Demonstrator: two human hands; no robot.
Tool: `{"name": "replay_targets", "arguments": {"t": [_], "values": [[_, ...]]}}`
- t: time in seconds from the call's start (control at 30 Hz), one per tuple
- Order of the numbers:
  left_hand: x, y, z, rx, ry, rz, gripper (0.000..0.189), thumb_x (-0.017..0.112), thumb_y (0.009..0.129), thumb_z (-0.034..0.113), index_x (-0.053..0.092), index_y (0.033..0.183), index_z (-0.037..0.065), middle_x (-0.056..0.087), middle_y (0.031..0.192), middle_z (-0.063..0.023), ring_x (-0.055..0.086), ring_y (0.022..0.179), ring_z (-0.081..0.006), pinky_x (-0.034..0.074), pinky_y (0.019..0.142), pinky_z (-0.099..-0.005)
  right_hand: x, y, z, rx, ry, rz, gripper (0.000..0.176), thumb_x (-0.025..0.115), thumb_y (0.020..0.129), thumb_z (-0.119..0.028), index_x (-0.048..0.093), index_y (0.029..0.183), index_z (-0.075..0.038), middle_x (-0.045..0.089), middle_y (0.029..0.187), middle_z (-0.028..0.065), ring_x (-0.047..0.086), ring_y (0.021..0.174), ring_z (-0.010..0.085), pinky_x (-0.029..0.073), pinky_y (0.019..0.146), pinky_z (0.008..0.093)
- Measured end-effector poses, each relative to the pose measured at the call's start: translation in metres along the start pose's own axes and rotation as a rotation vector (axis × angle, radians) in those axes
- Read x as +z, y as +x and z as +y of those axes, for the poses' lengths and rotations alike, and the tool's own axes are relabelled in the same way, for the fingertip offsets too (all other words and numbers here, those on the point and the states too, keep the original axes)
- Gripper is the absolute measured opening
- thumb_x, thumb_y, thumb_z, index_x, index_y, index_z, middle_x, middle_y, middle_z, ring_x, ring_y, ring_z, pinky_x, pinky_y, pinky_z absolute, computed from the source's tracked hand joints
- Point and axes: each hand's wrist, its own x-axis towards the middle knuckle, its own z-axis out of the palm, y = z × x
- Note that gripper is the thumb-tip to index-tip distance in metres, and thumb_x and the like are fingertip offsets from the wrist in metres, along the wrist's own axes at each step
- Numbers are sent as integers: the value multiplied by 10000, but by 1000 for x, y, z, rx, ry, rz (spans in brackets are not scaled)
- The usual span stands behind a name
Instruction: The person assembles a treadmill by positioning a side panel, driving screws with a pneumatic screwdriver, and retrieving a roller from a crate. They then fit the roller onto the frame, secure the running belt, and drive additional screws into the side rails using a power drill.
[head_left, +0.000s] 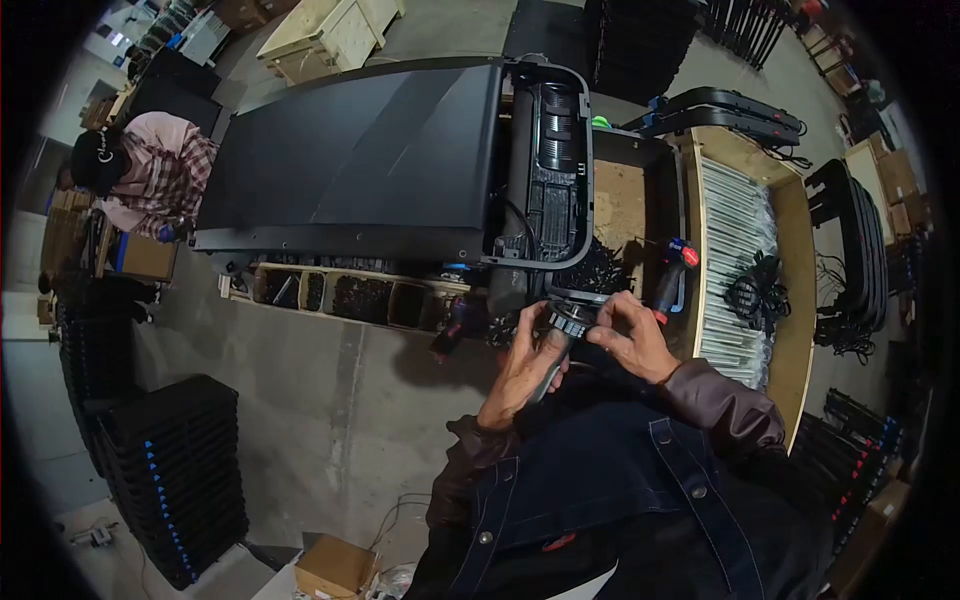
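Observation:
My left hand (528,362) is wrapped round a dark grey cylinder with a ribbed round head (568,322); its exact kind I cannot make out. The cylinder slants down toward my body. Beside the ribbed head, my right hand (638,342) has its thumb and fingers bent together at a dark flat edge. Whether they pinch a small part is hidden. Just beyond my hands stands a large black treadmill deck (360,155), its end frame (585,170) showing black inner parts. A red and blue power driver (672,280) is close to my right hand.
Another power driver (455,328) hangs by the small-parts bins (360,298). At right is a wooden crate (800,350) of metal tubes (735,215) and black cables (757,290). A co-worker (150,175) bends at far left. Black stacked parts (170,470) stand lower left.

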Motion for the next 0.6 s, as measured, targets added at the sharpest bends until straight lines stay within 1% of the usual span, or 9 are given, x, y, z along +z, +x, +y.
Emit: {"name": "replay_targets", "arguments": {"t": [0.1, 0.17, 0.2, 0.27, 0.37, 0.4, 0.5, 0.57, 0.6], "values": [[0, 21, 17, -21, 43, 64, 566, 584, 995, 393, 340, 1411, 96, 556, 742, -31, 510, 551, -80, 402, 471, -234, -4, 26, 16, 169, 458, -12, 463, 872, 731, -284, 574, 965, -19, 572, 888, 69, 562, 851, 230, 466, 806, 357], [-10, 50, 38, 29, 101, 70, 504, 588, 985, 339, 392, 1373, 82, 569, 755, -46, 504, 531, -75, 393, 459, -235, -26, 63, 1, -165, 244, 34, 585, 884, 711, -291, 583, 1134, -20, 585, 996, 107, 577, 946, 267, 471, 870, 372], [-13, 71, 51, 56, 124, 73, 504, 588, 985, 339, 392, 1373, 82, 569, 755, -46, 504, 531, -75, 393, 459, -235, -38, 84, -6, -254, 189, 2, 744, 877, 723, -312, 520, 1310, -28, 602, 1131, 147, 580, 1098, 319, 462, 937, 413], [-12, 114, 91, 105, 331, 1, 445, 612, 967, 345, 482, 1278, 54, 605, 784, -77, 559, 583, -133, 426, 498, -276, -48, 129, -10, -204, 296, -118, 801, 861, 748, -336, 467, 1373, -26, 579, 1269, 195, 565, 1199, 362, 458, 968, 436], [-8, 192, 175, 40, 826, 23, 438, 639, 947, 397, 572, 1168, 25, 667, 907, -161, 642, 714, -331, 492, 656, -405, -55, 211, 21, -129, 233, 35, 740, 834, 780, -363, 474, 1316, -2, 653, 1133, 224, 664, 1015, 387, 514, 866, 437], [-10, 223, 181, 245, 1011, 156, 412, 647, 934, 391, 597, 1119, 26, 651, 965, -185, 622, 796, -404, 488, 741, -472, -56, 239, 29, -59, 221, 187, 670, 790, 812, -422, 517, 1250, 6, 685, 1022, 230, 683, 949, 377, 521, 821, 432], [-17, 298, 200, 1032, 1178, 571, 210, 649, 921, 231, 642, 1034, 53, 628, 912, -120, 619, 880, -323, 499, 762, -405, -67, 340, 91, 162, 290, 367, 713, 705, 819, -582, 609, 1123, 55, 687, 959, 264, 680, 952, 372, 508, 821, 403], [-38, 323, 201, 915, 1208, 614, 170, 644, 894, 140, 632, 1038, 50, 608, 942, -121, 588, 914, -331, 488, 808, -411, -90, 393, 125, 255, 324, 392, 739, 703, 813, -600, 619, 1109, 71, 691, 965, 252, 671, 977, 358, 496, 867, 405], [-60, 342, 194, 899, 1248, 590, 173, 621, 912, 137, 627, 1047, 31, 605, 985, -129, 585, 938, -337, 486, 830, -420, -100, 422, 155, 247, 273, 462, 741, 696, 817, -614, 625, 1097, 69, 686, 915, 223, 678, 886, 323, 512, 795, 401]]}}
